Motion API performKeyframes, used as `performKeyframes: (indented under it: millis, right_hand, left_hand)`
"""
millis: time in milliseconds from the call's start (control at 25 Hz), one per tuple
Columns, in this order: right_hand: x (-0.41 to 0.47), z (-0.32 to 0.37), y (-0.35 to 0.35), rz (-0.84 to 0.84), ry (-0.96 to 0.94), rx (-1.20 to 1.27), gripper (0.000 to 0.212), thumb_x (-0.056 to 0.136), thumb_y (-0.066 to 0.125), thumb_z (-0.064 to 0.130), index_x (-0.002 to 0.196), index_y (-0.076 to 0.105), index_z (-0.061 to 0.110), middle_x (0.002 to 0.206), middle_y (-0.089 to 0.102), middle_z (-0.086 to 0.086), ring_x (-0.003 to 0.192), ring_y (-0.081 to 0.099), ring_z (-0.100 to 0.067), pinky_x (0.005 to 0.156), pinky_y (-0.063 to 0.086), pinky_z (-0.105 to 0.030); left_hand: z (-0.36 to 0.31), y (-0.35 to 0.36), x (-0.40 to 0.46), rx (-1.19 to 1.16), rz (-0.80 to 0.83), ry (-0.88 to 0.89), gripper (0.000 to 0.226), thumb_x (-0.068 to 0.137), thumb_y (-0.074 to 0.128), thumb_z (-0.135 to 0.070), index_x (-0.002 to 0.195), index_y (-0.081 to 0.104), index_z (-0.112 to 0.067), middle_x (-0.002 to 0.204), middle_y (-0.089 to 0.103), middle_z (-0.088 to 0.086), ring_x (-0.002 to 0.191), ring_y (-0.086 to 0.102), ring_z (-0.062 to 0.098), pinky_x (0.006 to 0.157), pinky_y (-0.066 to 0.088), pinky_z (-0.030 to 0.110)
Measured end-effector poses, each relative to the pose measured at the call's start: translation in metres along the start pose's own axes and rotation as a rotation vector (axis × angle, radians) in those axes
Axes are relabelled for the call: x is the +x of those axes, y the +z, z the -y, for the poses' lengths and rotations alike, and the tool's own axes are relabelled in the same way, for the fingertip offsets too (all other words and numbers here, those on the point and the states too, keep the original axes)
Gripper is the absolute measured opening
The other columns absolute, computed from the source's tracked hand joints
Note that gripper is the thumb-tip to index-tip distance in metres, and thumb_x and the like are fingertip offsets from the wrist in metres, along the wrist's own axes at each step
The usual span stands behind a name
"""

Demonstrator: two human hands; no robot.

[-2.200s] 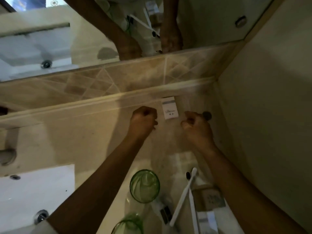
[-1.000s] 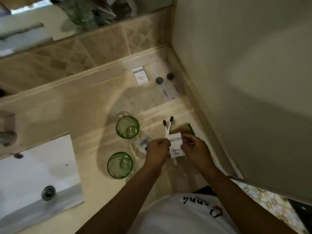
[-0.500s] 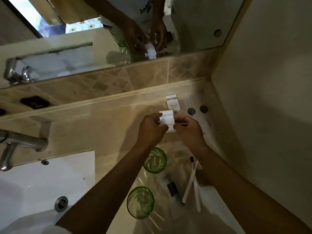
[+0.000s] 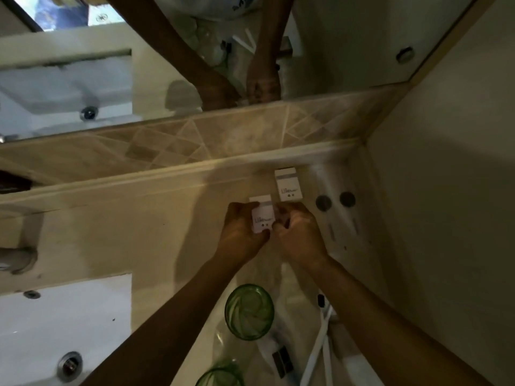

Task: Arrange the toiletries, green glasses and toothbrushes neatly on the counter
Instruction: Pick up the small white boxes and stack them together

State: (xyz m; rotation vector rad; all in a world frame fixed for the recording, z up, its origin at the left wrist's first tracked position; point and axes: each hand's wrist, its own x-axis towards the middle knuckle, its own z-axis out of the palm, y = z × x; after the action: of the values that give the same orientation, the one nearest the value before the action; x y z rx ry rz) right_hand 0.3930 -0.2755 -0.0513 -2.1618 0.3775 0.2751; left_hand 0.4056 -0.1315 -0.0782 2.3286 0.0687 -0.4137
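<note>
Both hands (image 4: 271, 231) pinching box (image 4: 262, 218) beside placed box (image 4: 288, 185) on counter (image 4: 125, 235); risks nudging neighbour askew.

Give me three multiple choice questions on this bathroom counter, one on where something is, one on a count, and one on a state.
1. Where does the small white box not in the hands lie?
A. in the sink
B. by the back ledge, beside the held box
C. inside a glass

2. How many round dark-capped clear tubes lie right of the boxes?
A. two
B. four
C. none

3. How is the second small white box held?
A. left hand alone
B. nobody touches it
C. both hands, right hand too

Answers: 1 B, it lies near the ledge; 2 A, two caps show; 3 C, fingers of both grip it.
</note>
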Motion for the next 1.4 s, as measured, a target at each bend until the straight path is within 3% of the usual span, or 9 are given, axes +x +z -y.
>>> performKeyframes:
  millis: [160, 280, 400, 520, 680, 1000, 1240, 1400]
  right_hand:
    - [0.023, -0.019, -0.014, -0.128, -0.199, -0.300, 0.037, 0.086, 0.060, 0.020, 0.123, 0.061, 0.023, 0.134, 0.047, -0.002, 0.123, 0.045, -0.024, 0.103, 0.047, -0.037]
    - [0.046, -0.029, -0.020, -0.110, -0.270, -0.477, 0.045, 0.082, 0.057, 0.026, 0.127, 0.059, 0.022, 0.143, 0.045, -0.007, 0.129, 0.040, -0.031, 0.105, 0.042, -0.047]
    - [0.060, -0.033, -0.021, -0.003, -0.230, -0.531, 0.046, 0.085, 0.063, 0.022, 0.130, 0.058, 0.021, 0.149, 0.042, -0.007, 0.135, 0.036, -0.030, 0.111, 0.037, -0.046]
    - [0.069, -0.036, -0.019, 0.059, -0.124, -0.430, 0.046, 0.088, 0.061, 0.020, 0.134, 0.056, 0.023, 0.151, 0.038, -0.002, 0.136, 0.037, -0.025, 0.115, 0.034, -0.042]
    - [0.073, -0.035, -0.016, 0.049, -0.110, -0.373, 0.043, 0.089, 0.061, 0.020, 0.132, 0.058, 0.021, 0.150, 0.039, -0.003, 0.134, 0.040, -0.026, 0.113, 0.036, -0.044]
    - [0.073, -0.029, -0.019, 0.067, -0.122, -0.458, 0.043, 0.088, 0.061, 0.021, 0.131, 0.056, 0.021, 0.150, 0.036, 0.000, 0.132, 0.040, -0.026, 0.109, 0.039, -0.044]
    - [0.070, -0.017, -0.020, 0.022, -0.122, -0.447, 0.058, 0.084, 0.068, 0.020, 0.137, 0.044, 0.022, 0.150, 0.027, -0.004, 0.129, 0.040, -0.027, 0.101, 0.044, -0.039]
    - [0.065, -0.019, -0.023, 0.017, -0.111, -0.437, 0.072, 0.079, 0.071, 0.021, 0.141, 0.034, 0.024, 0.149, 0.019, -0.006, 0.126, 0.043, -0.029, 0.099, 0.049, -0.044]
  left_hand:
    - [0.007, -0.006, -0.010, 0.478, -0.092, 0.381, 0.060, 0.082, 0.066, -0.048, 0.133, 0.057, -0.018, 0.142, 0.046, 0.010, 0.134, 0.037, 0.028, 0.107, 0.040, 0.039]
    - [0.010, -0.002, -0.003, 0.641, -0.012, 0.483, 0.046, 0.090, 0.058, -0.046, 0.130, 0.062, -0.023, 0.145, 0.051, 0.007, 0.138, 0.040, 0.029, 0.113, 0.034, 0.041]
    - [0.004, 0.002, 0.007, 0.600, 0.009, 0.466, 0.038, 0.091, 0.063, -0.034, 0.126, 0.065, -0.022, 0.141, 0.055, 0.008, 0.136, 0.044, 0.031, 0.109, 0.040, 0.043]
    - [-0.004, 0.005, 0.021, 0.550, -0.029, 0.451, 0.035, 0.089, 0.068, -0.029, 0.122, 0.068, -0.021, 0.139, 0.058, 0.010, 0.134, 0.048, 0.033, 0.105, 0.044, 0.045]
    - [-0.010, 0.011, 0.040, 0.480, -0.026, 0.415, 0.036, 0.092, 0.064, -0.027, 0.127, 0.066, -0.019, 0.145, 0.053, 0.011, 0.139, 0.041, 0.034, 0.112, 0.035, 0.045]
    - [-0.004, 0.010, 0.058, 0.515, -0.112, 0.490, 0.038, 0.076, 0.080, -0.024, 0.113, 0.073, -0.016, 0.127, 0.066, 0.012, 0.121, 0.059, 0.036, 0.101, 0.047, 0.049]
    - [-0.007, 0.011, 0.060, 0.537, -0.119, 0.536, 0.047, 0.077, 0.076, -0.028, 0.121, 0.066, -0.012, 0.129, 0.061, 0.017, 0.124, 0.052, 0.038, 0.106, 0.043, 0.052]
    - [-0.010, 0.003, 0.055, 0.544, -0.111, 0.540, 0.062, 0.076, 0.076, -0.034, 0.132, 0.057, -0.015, 0.139, 0.051, 0.018, 0.131, 0.033, 0.032, 0.111, 0.036, 0.052]
